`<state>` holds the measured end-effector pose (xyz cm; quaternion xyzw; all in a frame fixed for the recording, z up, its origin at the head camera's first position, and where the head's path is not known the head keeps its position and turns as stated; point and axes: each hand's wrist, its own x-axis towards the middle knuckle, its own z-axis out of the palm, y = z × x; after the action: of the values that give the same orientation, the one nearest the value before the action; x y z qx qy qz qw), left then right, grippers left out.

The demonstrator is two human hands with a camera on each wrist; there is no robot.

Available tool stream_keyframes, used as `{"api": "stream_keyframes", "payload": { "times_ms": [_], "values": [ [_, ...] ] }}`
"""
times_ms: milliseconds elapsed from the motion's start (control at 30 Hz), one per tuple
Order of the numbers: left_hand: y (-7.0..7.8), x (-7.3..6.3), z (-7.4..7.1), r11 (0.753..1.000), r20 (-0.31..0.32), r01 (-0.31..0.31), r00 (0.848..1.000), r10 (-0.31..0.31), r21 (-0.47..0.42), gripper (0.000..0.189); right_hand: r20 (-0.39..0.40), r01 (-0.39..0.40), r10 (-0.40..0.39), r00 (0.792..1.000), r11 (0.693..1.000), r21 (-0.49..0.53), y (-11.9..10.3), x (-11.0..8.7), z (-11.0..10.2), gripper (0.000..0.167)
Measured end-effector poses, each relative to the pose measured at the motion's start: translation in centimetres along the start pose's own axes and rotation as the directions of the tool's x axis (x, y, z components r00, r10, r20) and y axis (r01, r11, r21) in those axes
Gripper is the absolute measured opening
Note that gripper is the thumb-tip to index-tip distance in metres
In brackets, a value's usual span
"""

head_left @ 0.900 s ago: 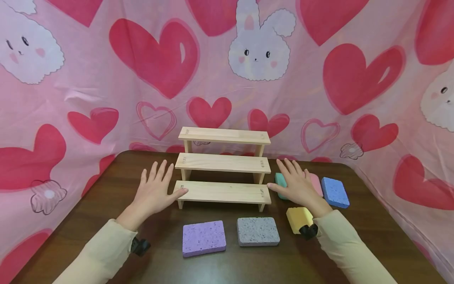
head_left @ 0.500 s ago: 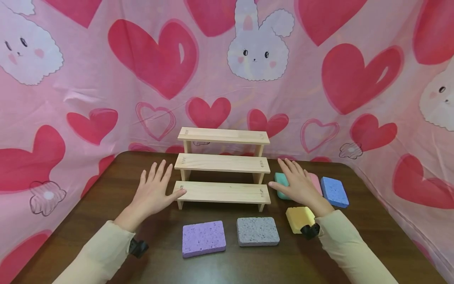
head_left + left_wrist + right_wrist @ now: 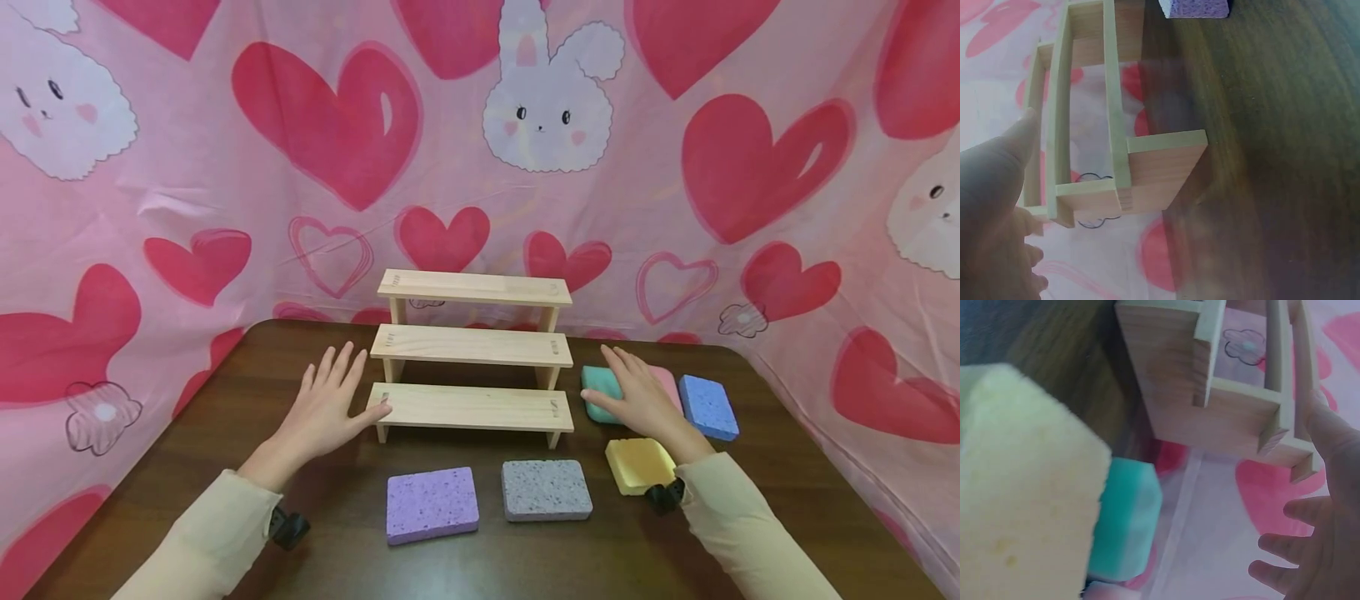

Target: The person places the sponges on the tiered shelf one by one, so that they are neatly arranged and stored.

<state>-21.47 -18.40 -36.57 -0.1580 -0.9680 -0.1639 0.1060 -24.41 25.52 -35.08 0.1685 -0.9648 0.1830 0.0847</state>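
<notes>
A three-tier wooden shelf (image 3: 471, 407) stands at the middle back of the table. My left hand (image 3: 321, 408) hovers at its left side, fingers spread, the thumb overlapping the lowest board in the head view. To the right of the shelf my right hand (image 3: 637, 400) is held out with straight fingers, over the green sponge (image 3: 600, 392) and the pink sponge (image 3: 666, 385), partly covering both. Neither hand holds anything. Close under the right wrist lies a yellow sponge (image 3: 639, 465), large in the right wrist view. A purple sponge (image 3: 432, 505) and a grey sponge (image 3: 546, 490) lie before the shelf.
A blue sponge (image 3: 708, 407) lies at the far right of the group. The dark wooden table (image 3: 480, 567) ends at a pink cloth backdrop (image 3: 450, 183) printed with hearts and rabbits. Small black cameras (image 3: 288, 528) sit on both wrists.
My right hand has drifted slightly right and down, away from the shelf, showing more of the green and yellow sponges. The left hand has shifted only a little left. The sponges and shelf stay put.
</notes>
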Motion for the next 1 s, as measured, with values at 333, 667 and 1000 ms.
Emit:
{"api": "stream_keyframes", "payload": {
  "times_ms": [333,667,1000],
  "values": [
    [-0.7,-0.2,1.1,0.997,0.014,-0.028,0.999,0.029,-0.071,0.095,0.018,-0.070,0.068,0.997,0.991,0.113,1.6,-0.4,1.0,0.084],
    [-1.1,-0.3,2.1,0.994,0.029,-0.057,0.998,0.060,-0.095,0.095,0.035,-0.109,0.105,0.994,0.987,0.118,3.0,-0.7,2.3,0.085],
    [-1.1,-0.3,2.8,0.991,0.040,-0.072,0.996,0.077,-0.109,0.088,0.086,-0.157,0.148,0.985,0.982,0.106,3.6,-0.8,3.0,0.081]
  ]
}}
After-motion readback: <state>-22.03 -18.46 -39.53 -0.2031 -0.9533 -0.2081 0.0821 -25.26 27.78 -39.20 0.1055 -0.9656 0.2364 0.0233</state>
